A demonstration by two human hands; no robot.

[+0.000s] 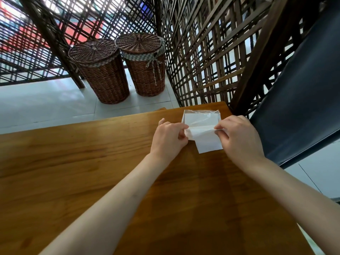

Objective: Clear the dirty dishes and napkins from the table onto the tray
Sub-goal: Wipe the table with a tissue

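Observation:
A white paper napkin [206, 138] hangs between my two hands near the far right corner of the wooden table [92, 162]. My left hand [168, 138] pinches its left edge and my right hand [239, 135] pinches its right edge. Just behind it lies a clear plastic pack of white napkins [201, 117] flat on the table. No dishes and no tray are in view.
Two lidded wicker baskets [103, 70] [145, 63] stand on the tiled floor beyond the table. A dark wooden lattice screen [202, 52] runs behind them. A dark blue seat cushion [298, 100] leans to the right of the table corner.

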